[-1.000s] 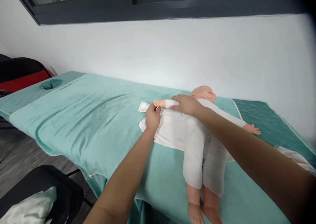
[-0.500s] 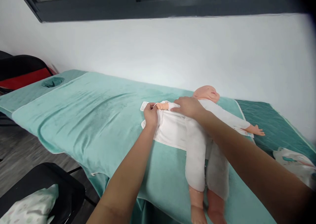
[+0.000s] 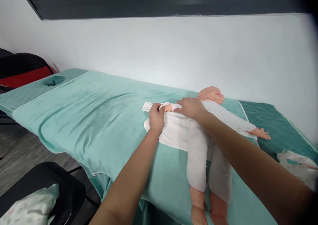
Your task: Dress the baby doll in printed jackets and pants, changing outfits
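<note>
White, pink and teal
Doll (image 3: 198, 152) pink and white; garment (image 3: 175, 129) white; sheet (image 3: 104, 119) pale teal; near chair (image 3: 49, 178) black, its cloth (image 3: 29, 206) white with pink and green spots; wall (image 3: 159, 49) white; window frame (image 3: 91, 8) dark grey.

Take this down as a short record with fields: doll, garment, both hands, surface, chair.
Doll: lying face up, feet nearest the camera, one arm stretched to the picture's right
White garment: spread out beside the doll, partly under its leg
Left hand: pinching white cloth by the doll's forearm
Right hand: around the doll's sleeved arm
Surface: green blanket
Black chair: lower left, patterned cloth on it
</note>
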Available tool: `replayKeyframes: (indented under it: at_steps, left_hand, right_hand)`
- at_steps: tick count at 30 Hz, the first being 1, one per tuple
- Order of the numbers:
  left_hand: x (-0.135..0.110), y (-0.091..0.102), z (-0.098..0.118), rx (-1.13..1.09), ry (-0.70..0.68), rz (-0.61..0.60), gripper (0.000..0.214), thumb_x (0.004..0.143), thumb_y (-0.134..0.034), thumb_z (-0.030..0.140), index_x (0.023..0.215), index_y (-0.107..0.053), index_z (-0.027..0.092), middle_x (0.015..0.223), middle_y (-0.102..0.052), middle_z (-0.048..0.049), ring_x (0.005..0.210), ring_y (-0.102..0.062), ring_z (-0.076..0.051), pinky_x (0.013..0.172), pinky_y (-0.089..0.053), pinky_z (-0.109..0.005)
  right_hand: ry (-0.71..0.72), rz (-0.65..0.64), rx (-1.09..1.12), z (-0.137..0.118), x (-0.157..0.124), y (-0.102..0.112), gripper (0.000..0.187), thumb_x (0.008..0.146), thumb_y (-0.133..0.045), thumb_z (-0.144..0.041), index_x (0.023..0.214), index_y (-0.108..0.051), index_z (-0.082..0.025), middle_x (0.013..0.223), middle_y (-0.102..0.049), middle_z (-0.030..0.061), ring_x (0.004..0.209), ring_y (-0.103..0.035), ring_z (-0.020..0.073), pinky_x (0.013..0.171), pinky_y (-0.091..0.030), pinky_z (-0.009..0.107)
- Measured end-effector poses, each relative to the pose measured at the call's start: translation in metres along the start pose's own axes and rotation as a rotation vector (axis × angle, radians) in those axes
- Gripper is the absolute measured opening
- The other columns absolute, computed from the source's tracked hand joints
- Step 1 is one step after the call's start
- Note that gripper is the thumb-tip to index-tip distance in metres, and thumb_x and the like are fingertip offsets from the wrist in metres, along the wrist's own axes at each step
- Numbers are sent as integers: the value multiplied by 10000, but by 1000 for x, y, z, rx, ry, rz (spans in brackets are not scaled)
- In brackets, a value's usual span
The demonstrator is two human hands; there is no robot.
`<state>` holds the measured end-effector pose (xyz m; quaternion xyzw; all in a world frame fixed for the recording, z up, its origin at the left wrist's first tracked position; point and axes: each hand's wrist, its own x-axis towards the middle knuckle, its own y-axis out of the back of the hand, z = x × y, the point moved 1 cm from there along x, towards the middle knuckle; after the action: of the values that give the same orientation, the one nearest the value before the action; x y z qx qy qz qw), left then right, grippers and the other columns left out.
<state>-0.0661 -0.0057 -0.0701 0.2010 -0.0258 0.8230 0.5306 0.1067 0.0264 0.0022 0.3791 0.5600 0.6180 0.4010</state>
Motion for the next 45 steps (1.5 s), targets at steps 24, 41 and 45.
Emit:
replayKeyframes:
  at_steps: [24, 41, 45]
  left_hand:
    - [-10, -5, 11, 424, -283, -83, 210, 999, -438, 297, 1003, -628, 207, 1016, -637, -100, 999, -565, -244, 887, -422, -363]
    - [-31, -16, 32, 678, -468, -298, 153, 993, -411, 232, 989, -562, 209, 1036, -661, -99, 1009, -572, -258, 867, -384, -389]
    - [-29, -23, 39, 338, -205, -300, 82, 976, -447, 265, 948, -520, 239, 885, -637, -31, 811, -586, -201, 723, -386, -312]
  right_hand:
    - [-95, 217, 140, -1, -28, 7, 371, 961, -451, -380, 1241, -575, -171, 1192, -659, 148, 1113, -569, 308, 918, -419, 417]
    - [-787, 604, 901, 81, -148, -65, 598, 906, -417, -582, 1342, -598, -214, 1237, -667, 148, 1161, -585, 340, 993, -426, 483]
    - [-650, 624, 942, 79, -149, -63, 575, 918, -438, -592, 1344, -600, -241, 1280, -660, 118, 1177, -593, 301, 1032, -424, 463]
